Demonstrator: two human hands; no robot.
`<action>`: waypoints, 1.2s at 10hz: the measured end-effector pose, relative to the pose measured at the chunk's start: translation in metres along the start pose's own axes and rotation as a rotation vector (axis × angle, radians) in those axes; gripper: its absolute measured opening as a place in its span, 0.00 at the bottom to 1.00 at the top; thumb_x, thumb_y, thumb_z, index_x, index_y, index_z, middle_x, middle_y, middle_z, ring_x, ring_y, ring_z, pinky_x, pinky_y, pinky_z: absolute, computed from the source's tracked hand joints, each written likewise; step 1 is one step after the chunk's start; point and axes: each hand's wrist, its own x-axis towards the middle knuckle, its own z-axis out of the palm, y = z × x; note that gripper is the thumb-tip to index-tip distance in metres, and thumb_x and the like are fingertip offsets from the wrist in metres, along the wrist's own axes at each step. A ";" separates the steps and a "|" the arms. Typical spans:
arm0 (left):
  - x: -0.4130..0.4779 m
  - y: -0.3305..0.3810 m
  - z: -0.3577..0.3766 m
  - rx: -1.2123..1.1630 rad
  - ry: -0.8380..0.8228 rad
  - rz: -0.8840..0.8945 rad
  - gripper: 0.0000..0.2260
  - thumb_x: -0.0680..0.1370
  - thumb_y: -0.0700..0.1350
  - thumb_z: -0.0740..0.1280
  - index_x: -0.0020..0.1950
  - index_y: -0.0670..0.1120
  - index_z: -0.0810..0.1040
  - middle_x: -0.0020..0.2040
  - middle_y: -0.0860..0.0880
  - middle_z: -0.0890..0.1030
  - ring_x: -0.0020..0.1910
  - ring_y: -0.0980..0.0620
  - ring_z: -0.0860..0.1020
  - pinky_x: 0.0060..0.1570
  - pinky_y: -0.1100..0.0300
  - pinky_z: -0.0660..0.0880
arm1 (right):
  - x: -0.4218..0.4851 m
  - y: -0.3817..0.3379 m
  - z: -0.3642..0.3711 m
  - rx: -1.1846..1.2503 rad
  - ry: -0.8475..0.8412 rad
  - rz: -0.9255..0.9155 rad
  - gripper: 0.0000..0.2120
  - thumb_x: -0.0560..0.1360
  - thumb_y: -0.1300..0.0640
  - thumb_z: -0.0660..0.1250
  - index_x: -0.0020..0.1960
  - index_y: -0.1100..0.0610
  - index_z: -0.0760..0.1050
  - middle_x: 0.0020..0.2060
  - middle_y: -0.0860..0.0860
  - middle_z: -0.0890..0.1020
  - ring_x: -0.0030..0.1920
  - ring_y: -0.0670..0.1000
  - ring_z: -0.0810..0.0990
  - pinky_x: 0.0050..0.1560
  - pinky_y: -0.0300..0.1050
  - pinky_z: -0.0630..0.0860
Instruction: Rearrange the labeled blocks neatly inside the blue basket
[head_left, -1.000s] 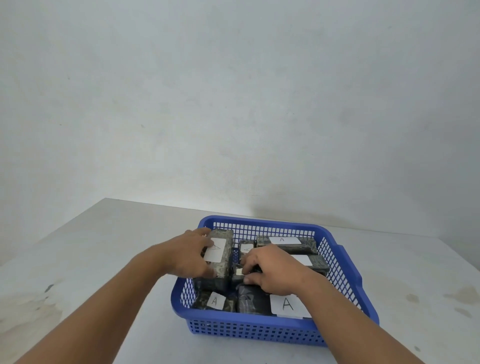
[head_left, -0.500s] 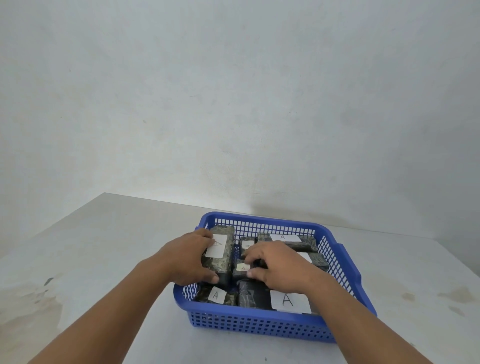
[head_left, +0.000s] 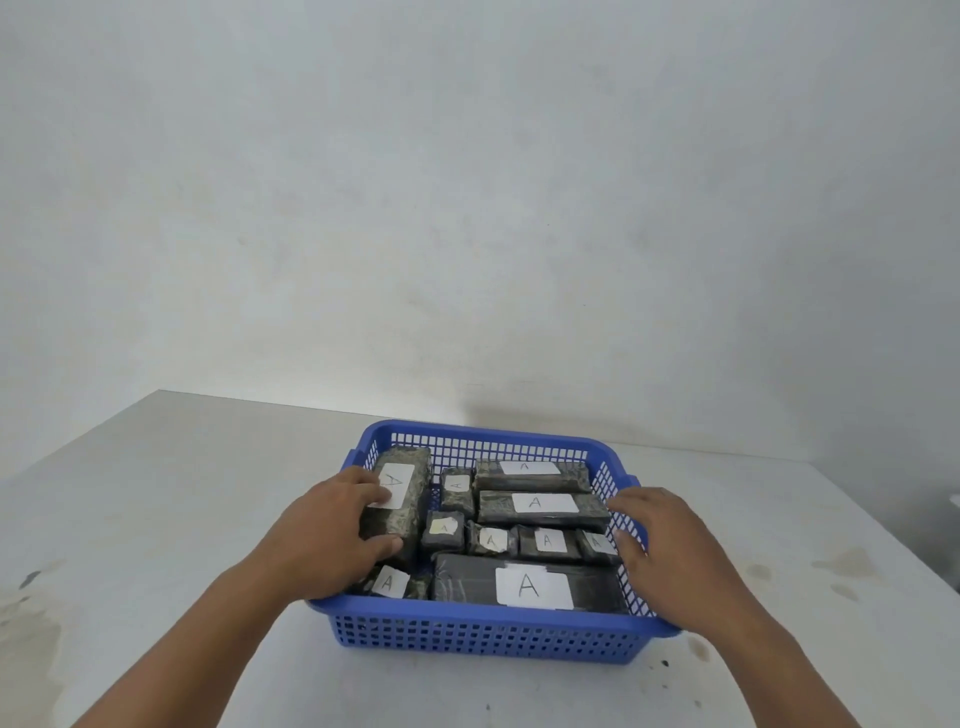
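both hands sit at the blue basket on the table — the left hand curls around the tall block at the left wall, thumb and fingers clasping its sides; the right hand hovers open and empty over the right rim. the other labeled blocks, like the long front block, lie flat in rows. judging by this, it is the final straightening step — next, the tall block likely needs nudging square against the wall.
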 end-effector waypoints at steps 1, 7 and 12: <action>-0.004 0.003 0.000 0.006 0.004 -0.018 0.28 0.73 0.61 0.69 0.70 0.51 0.73 0.71 0.57 0.70 0.64 0.56 0.73 0.63 0.58 0.72 | -0.002 0.002 0.004 -0.095 -0.031 -0.047 0.23 0.80 0.58 0.60 0.74 0.50 0.68 0.72 0.47 0.69 0.73 0.49 0.61 0.70 0.42 0.60; -0.008 0.011 -0.004 0.123 -0.023 -0.075 0.27 0.73 0.67 0.65 0.69 0.59 0.75 0.68 0.60 0.71 0.58 0.58 0.75 0.54 0.59 0.75 | 0.018 0.003 0.015 -0.308 -0.215 -0.025 0.24 0.75 0.60 0.58 0.69 0.43 0.69 0.73 0.40 0.68 0.77 0.58 0.42 0.74 0.61 0.40; 0.020 0.026 -0.055 0.049 0.009 0.015 0.28 0.72 0.67 0.67 0.69 0.57 0.74 0.75 0.49 0.67 0.72 0.47 0.66 0.70 0.45 0.66 | 0.019 -0.026 -0.056 0.476 0.209 -0.044 0.15 0.79 0.61 0.65 0.58 0.43 0.79 0.55 0.35 0.81 0.53 0.35 0.78 0.58 0.39 0.70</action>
